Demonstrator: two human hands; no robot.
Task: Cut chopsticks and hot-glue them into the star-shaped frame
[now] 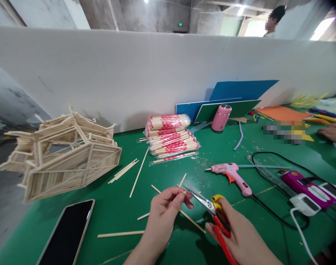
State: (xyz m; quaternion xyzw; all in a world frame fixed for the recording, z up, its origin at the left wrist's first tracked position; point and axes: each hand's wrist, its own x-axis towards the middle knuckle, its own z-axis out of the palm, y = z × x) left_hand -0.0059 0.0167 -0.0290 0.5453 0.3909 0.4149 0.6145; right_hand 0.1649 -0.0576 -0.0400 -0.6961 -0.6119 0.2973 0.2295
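1. The left hand (165,208) has its thumb and fingertips pinched together on a small pale wooden stick piece (185,192), just in front of the blade tips; a fine pinch seems to suit so slim a piece
2. The right hand (241,232) is curled around the steel scissors with red and yellow handles (208,204), its fingers partly closed; the blades point far and left, probably to bring the tips to the pinched piece, though how far they part I cannot tell
3. Beneath the hands, loose pale wooden sticks (194,223) lie crosswise on the green tabletop (124,208), seemingly kept within easy reach
4. Right of them, the pink plastic glue gun (224,168) lies on its side, its nozzle pointing left and clear of both hands
5. Far left stands an openwork pale wooden stick model (60,162), likely set aside to leave elbow room; the plastic-wrapped chopstick packs (170,141) are piled right of it, near the white partition (124,73)
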